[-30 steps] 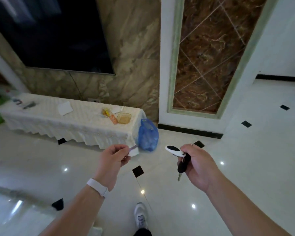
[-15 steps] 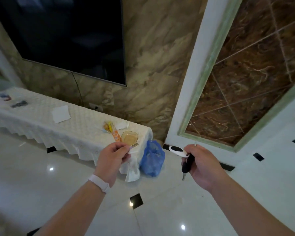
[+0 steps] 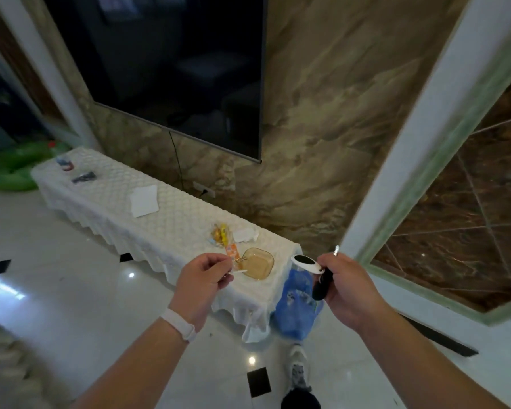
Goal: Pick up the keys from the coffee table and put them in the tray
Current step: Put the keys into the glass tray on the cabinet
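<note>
My right hand [image 3: 347,286] is shut on a bunch of keys [image 3: 314,274]: a white oval fob with a black face, a black key head below it, and a metal tip above my fingers. My left hand [image 3: 202,280] pinches a small key ring with a thin white piece [image 3: 239,264], held just left of the tray. The tray [image 3: 258,263] is a square amber glass dish near the right end of a long low cabinet under a white quilted cloth [image 3: 160,214]. Both hands hover in front of that end.
Orange snack packets [image 3: 223,236] and folded paper [image 3: 244,235] lie behind the tray. A white paper [image 3: 143,200] and small items sit further left. A blue plastic bag [image 3: 297,305] hangs at the cabinet's right corner. A dark TV [image 3: 171,69] hangs above. My shoe [image 3: 298,367] stands on glossy tiles.
I have walked closer to the cabinet, which now looms larger. Both hands, holding the same things, have come up near the tray; the left hand's key ring is now beside its rim.
</note>
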Demonstrator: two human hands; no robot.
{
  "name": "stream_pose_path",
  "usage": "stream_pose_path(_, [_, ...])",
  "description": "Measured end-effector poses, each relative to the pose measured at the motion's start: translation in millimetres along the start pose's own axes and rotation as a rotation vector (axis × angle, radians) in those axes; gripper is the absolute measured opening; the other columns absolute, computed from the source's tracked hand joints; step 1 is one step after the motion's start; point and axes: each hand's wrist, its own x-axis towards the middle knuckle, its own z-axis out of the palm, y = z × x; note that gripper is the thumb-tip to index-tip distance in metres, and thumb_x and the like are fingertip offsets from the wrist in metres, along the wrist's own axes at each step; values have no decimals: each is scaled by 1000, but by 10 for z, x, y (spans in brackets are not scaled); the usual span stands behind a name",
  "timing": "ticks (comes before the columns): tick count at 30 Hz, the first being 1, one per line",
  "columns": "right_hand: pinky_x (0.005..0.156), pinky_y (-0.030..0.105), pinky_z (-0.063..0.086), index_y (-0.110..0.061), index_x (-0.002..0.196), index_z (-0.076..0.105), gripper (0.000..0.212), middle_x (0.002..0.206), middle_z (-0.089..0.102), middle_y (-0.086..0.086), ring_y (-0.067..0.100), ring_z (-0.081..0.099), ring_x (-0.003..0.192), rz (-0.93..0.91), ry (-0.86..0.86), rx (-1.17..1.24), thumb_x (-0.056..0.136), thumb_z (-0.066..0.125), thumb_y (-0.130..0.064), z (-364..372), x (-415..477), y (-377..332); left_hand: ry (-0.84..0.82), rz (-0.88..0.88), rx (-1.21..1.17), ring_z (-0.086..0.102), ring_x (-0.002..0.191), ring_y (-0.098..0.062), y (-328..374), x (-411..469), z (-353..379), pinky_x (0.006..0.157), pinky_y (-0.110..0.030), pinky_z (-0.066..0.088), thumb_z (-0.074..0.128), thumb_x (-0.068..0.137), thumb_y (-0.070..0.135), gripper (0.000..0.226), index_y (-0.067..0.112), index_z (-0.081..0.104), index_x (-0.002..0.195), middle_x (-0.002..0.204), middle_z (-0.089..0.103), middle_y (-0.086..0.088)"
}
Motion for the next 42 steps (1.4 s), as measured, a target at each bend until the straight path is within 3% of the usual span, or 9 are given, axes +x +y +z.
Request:
stream_pose_path(4, [44, 27, 45, -5, 84, 56, 4, 66, 51, 11, 14, 51, 51, 76, -45, -1, 81, 60, -5, 107, 647, -133, 59, -12, -1, 65, 60, -10, 29, 473, 238, 60, -22, 52, 68, 82, 11, 13, 19, 74, 73, 64, 71, 4])
stream_pose_path(8, [48, 29, 44, -4, 87, 55, 6, 73, 50, 14, 16, 50, 55, 143, -74, -40, 82, 59, -4, 127, 1406, -340, 139, -62, 21, 65, 60, -15, 35, 1008, 606, 61, -26, 54, 68, 81, 6, 9, 11, 72, 75, 62, 70, 0])
stream_pose_path(18, [44, 30, 41, -9, 73, 55, 10, 55, 52, 5, 13, 50, 48, 227, -115, -232, 82, 59, -8, 134, 3016, -227, 295, -197, 99, 65, 54, -10, -305, 2109, 1117, 57, -22, 53, 66, 82, 4, 7, 8, 69, 78, 56, 70, 6])
stream_pose_path(23, [57, 38, 44, -10, 70, 59, 11, 49, 56, 2, 18, 53, 52, 280, -58, -327, 80, 60, -10, 185, 3587, 211, 315, -286, 105, 65, 55, -11, -759, 2602, 1039, 59, -24, 55, 64, 82, 3, 8, 7, 69, 78, 55, 69, 6])
stream_pose_path(26, [65, 42, 41, -13, 69, 59, 10, 59, 56, 7, 23, 51, 63, 312, -45, -380, 79, 59, -16, 216, 3929, 565, 312, -344, 105, 64, 53, -10, -1202, 2946, 1003, 54, -20, 52, 64, 81, 2, 9, 8, 69, 76, 55, 69, 5])
stream_pose_path(30, [56, 35, 36, -21, 60, 56, 21, 59, 51, 4, 21, 47, 60, 322, -30, -454, 81, 57, -19, 250, 4424, 1228, 294, -417, 162, 64, 53, -12, -1996, 3400, 992, 55, -23, 53, 71, 76, 7, 7, 13, 69, 72, 53, 69, 3])
stream_pose_path(33, [57, 28, 39, -15, 71, 58, 16, 64, 55, 5, 18, 50, 63, 317, -12, -475, 87, 56, -14, 263, 4811, 1824, 278, -463, 199, 63, 57, -17, -2640, 3718, 977, 60, -31, 52, 69, 74, 10, 3, 13, 69, 76, 57, 69, -2])
stream_pose_path(38, [65, 35, 41, -14, 77, 57, 12, 74, 55, 7, 23, 52, 73, 376, -25, -523, 89, 56, -14, 216, 5281, 2713, 257, -499, 277, 66, 58, -16, -3473, 4060, 921, 56, -29, 51, 66, 76, 11, 2, 12, 66, 77, 69, 70, -10])
stream_pose_path(42, [68, 38, 45, -18, 85, 59, 4, 87, 61, 11, 26, 57, 80, 429, -95, -577, 84, 59, -21, 204, 5430, 2986, 174, -501, 391, 63, 68, -18, -3726, 4140, 836, 66, -33, 50, 67, 75, 19, 8, 19, 68, 84, 83, 73, -6])
